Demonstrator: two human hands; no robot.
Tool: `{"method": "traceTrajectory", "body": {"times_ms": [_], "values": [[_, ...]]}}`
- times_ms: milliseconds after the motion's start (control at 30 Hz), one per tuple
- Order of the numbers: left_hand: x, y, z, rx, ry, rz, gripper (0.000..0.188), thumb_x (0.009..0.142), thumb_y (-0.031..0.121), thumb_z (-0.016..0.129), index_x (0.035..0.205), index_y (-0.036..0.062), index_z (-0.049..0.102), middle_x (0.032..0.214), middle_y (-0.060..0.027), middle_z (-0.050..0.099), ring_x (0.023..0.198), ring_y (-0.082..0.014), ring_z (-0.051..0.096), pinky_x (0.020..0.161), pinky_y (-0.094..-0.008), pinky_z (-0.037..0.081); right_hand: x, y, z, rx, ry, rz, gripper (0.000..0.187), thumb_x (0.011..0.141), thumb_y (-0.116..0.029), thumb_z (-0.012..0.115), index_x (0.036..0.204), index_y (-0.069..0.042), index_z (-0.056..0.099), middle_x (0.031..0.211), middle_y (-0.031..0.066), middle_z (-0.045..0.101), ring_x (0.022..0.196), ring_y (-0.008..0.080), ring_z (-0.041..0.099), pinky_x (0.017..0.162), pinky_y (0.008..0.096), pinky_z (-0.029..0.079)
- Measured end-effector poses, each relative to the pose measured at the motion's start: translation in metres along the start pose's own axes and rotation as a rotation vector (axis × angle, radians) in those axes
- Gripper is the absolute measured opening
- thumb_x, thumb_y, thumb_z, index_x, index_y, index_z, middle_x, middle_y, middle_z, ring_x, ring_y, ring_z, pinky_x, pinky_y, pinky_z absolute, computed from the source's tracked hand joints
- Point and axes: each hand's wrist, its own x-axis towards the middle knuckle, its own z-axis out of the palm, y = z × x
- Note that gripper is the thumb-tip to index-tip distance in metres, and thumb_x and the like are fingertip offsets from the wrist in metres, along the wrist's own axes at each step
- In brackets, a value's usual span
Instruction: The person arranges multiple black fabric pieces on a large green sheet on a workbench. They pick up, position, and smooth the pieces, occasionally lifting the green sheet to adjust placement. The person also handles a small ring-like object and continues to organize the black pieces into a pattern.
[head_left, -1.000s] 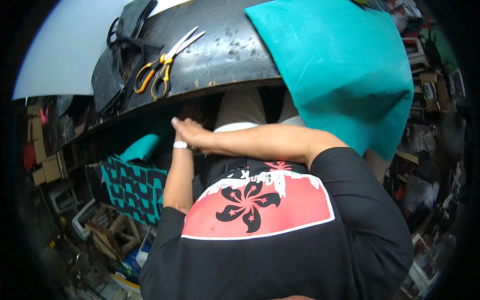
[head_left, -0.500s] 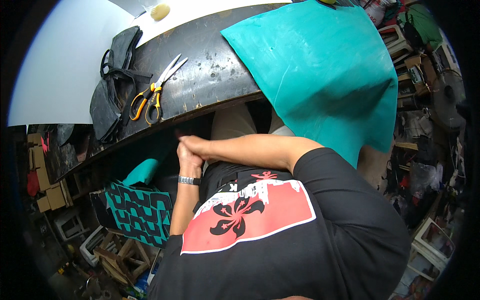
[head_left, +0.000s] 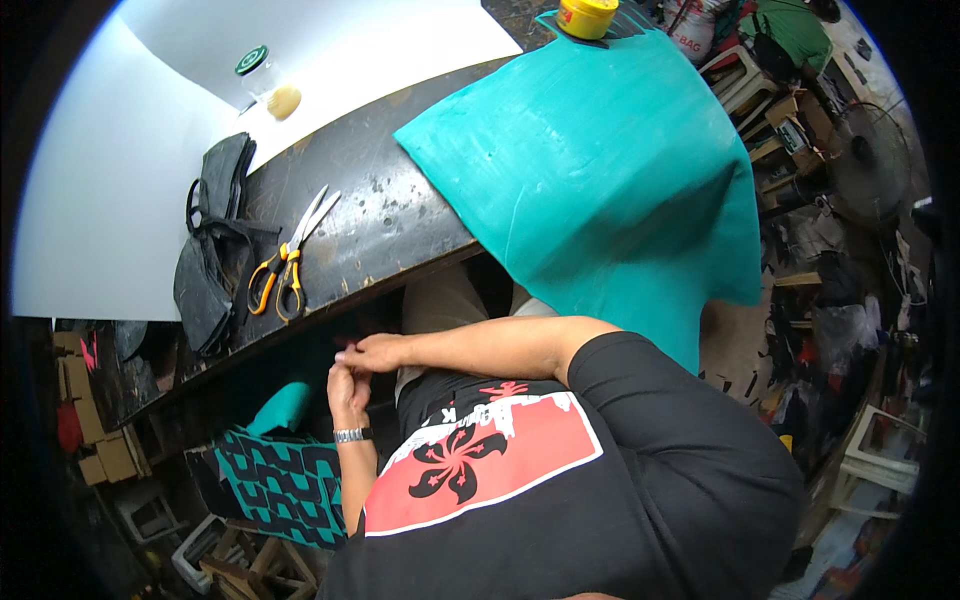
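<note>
1. The left hand (head_left: 347, 388) and the right hand (head_left: 374, 353) meet below the bench (head_left: 390, 215) edge, fingers drawn in narrow; I cannot tell if something is between them.
2. The patterned piece (head_left: 285, 485), teal with dark shapes, is beside and below the left hand; its shaping seems already done.
3. The big teal sheet (head_left: 600, 150) lies on the bench and hangs over its edge; its visible face shows no such shapes.
4. The scissors (head_left: 291, 250) rest unused on the bench, blades apart, near the black bundle (head_left: 203, 290).
</note>
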Motion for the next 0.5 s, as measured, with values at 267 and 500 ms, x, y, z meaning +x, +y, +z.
{"method": "traceTrajectory", "body": {"times_ms": [267,500], "values": [[-0.031,0.022,0.014,0.186,-0.140,0.249,0.018,0.095,0.019,0.068,0.100,0.0009,0.067,0.088,-0.0035,0.068,0.073,-0.0093,0.062,0.065,-0.0206,0.050,-0.015,-0.013,-0.013,0.562,-0.330,-0.050,0.072,0.095,-0.060,0.053,0.151,-0.016,0.039,0.134,0.0136,0.054,0.123,0.0232,0.050,0.112,0.0506,0.024],[-0.040,0.036,0.019,0.510,-0.133,0.302,0.018,0.097,0.018,0.065,0.102,0.0019,0.068,0.087,-0.0022,0.070,0.071,-0.0091,0.064,0.063,-0.0219,0.050,-0.018,-0.012,-0.027,1.022,-0.601,0.063,0.063,0.092,-0.059,0.059,0.148,-0.032,0.046,0.125,0.0061,0.053,0.119,0.0209,0.044,0.114,0.0680,0.008]]}}
